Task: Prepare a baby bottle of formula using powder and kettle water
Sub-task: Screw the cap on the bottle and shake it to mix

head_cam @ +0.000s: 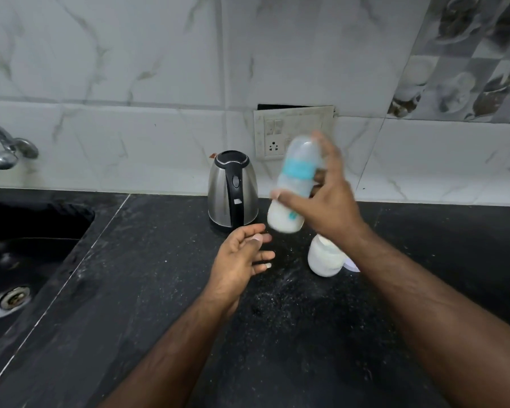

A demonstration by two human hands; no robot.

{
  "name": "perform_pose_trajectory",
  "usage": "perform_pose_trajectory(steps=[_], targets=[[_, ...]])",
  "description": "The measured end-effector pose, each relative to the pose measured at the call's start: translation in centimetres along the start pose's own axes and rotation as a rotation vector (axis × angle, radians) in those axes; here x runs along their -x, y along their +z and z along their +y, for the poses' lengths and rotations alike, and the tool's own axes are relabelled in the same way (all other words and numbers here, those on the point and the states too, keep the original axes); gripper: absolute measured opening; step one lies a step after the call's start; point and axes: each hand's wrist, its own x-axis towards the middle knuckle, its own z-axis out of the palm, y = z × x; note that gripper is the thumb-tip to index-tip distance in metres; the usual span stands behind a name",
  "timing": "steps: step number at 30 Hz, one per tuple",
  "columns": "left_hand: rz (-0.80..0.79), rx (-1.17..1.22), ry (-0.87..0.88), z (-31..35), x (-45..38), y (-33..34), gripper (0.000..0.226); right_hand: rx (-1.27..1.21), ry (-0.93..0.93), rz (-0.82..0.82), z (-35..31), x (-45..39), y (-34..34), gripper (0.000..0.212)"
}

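Note:
My right hand (pixel 327 195) grips a baby bottle (pixel 292 187) in the air above the counter. The bottle is blurred, has a teal ring and a clear cap, and holds white liquid in its lower part. My left hand (pixel 242 254) hovers below and to the left of it, palm up, fingers relaxed, holding nothing. A steel kettle (pixel 233 189) with a black handle and lid stands at the back of the counter, just left of the bottle. A white powder jar (pixel 324 257) sits on the counter under my right wrist, partly hidden by it.
The black speckled counter (pixel 159 260) has powder grains scattered on it. A dark sink (pixel 21 260) with a drain lies at the left, a tap (pixel 6 148) above it. A wall socket panel (pixel 277 134) is behind the kettle.

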Motion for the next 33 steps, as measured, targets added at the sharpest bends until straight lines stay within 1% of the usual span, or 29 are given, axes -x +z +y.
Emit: perform_pose_trajectory(steps=[1, 2, 3, 5, 6, 7, 9, 10, 11, 12, 13, 14, 16, 17, 18, 20, 21, 22, 23, 24, 25, 27, 28, 29, 31, 32, 33], targets=[[0.007, 0.004, -0.001, 0.0, -0.1, 0.0, 0.023, -0.088, -0.012, 0.099, 0.2, -0.4, -0.3, 0.107], [0.011, 0.004, -0.009, -0.1, -0.1, 0.0, 0.023, -0.123, -0.019, 0.142, 0.4, -0.7, -0.5, 0.109], [0.011, 0.002, -0.016, -0.1, -0.1, 0.1, 0.023, -0.101, -0.019, 0.104, 0.1, -0.7, -0.4, 0.112], [-0.001, -0.002, -0.019, -0.2, 0.1, 0.2, 0.022, 0.062, -0.005, -0.109, 0.1, 0.3, 0.2, 0.116], [-0.005, -0.002, -0.014, -0.2, 0.1, 0.3, 0.021, 0.103, -0.014, -0.145, 0.4, 0.5, 0.2, 0.114], [-0.001, 0.002, -0.010, -0.1, 0.0, 0.2, 0.022, 0.064, -0.017, -0.088, 0.3, 0.2, 0.1, 0.111], [0.012, 0.008, -0.012, -0.2, -0.2, 0.2, 0.022, -0.113, -0.002, 0.104, 0.6, -0.9, -0.4, 0.111], [0.013, 0.007, -0.015, -0.2, -0.2, 0.2, 0.023, -0.124, 0.000, 0.112, 0.5, -1.1, -0.5, 0.114], [0.009, 0.002, -0.017, -0.2, -0.1, 0.3, 0.023, -0.070, 0.008, 0.045, 0.4, -1.0, -0.4, 0.117], [0.002, -0.002, -0.014, -0.2, -0.1, 0.3, 0.023, 0.008, 0.023, -0.057, 0.6, -0.6, -0.3, 0.119], [-0.003, -0.001, -0.010, -0.2, -0.1, 0.3, 0.023, 0.070, 0.019, -0.115, 0.9, -0.3, -0.4, 0.119], [-0.003, 0.006, -0.006, -0.2, -0.1, 0.2, 0.023, 0.067, 0.008, -0.086, 1.0, -0.4, -0.6, 0.119], [0.011, 0.014, -0.009, -0.2, -0.3, 0.1, 0.022, -0.101, 0.016, 0.095, 1.4, -1.1, -1.1, 0.117], [0.015, 0.012, -0.014, -0.2, -0.4, 0.1, 0.022, -0.125, 0.021, 0.128, 1.5, -1.4, -1.1, 0.116], [0.015, 0.011, -0.018, -0.2, -0.3, 0.2, 0.023, -0.093, 0.035, 0.074, 1.3, -1.1, -0.9, 0.117], [-0.003, 0.006, -0.015, -0.3, -0.2, 0.3, 0.024, 0.069, 0.072, -0.141, 1.6, 0.2, -0.2, 0.122], [-0.007, 0.007, -0.010, -0.4, -0.2, 0.3, 0.024, 0.118, 0.055, -0.152, 1.9, 0.5, -0.2, 0.122], [-0.003, 0.010, -0.006, -0.4, -0.3, 0.2, 0.024, 0.093, 0.042, -0.082, 1.9, 0.4, -0.4, 0.119], [0.006, 0.013, -0.007, -0.4, -0.5, 0.2, 0.023, 0.001, 0.053, 0.036, 2.1, 0.0, -0.5, 0.115], [0.014, 0.013, -0.012, -0.5, -0.5, 0.1, 0.023, -0.056, 0.064, 0.116, 2.2, -0.4, -0.7, 0.113], [0.018, 0.010, -0.018, -0.6, -0.5, 0.2, 0.022, -0.049, 0.076, 0.113, 1.8, -0.3, -0.5, 0.112], [0.006, 0.002, -0.018, -0.6, -0.4, 0.3, 0.022, 0.083, 0.123, -0.096, 1.9, 0.8, 0.2, 0.113], [0.000, 0.003, -0.013, -0.6, -0.4, 0.3, 0.022, 0.126, 0.125, -0.144, 2.1, 1.2, 0.3, 0.113], [0.003, 0.009, -0.009, -0.6, -0.4, 0.3, 0.022, 0.118, 0.124, -0.097, 2.2, 1.1, 0.2, 0.111], [0.024, 0.025, -0.015, -0.6, -0.6, 0.2, 0.022, -0.025, 0.131, 0.111, 2.5, 0.3, -0.3, 0.104], [0.029, 0.026, -0.023, -0.7, -0.6, 0.2, 0.022, -0.047, 0.134, 0.125, 2.4, 0.0, -0.3, 0.105], [0.027, 0.025, -0.027, -0.7, -0.5, 0.2, 0.022, -0.011, 0.144, 0.056, 2.0, 0.2, -0.1, 0.109]])
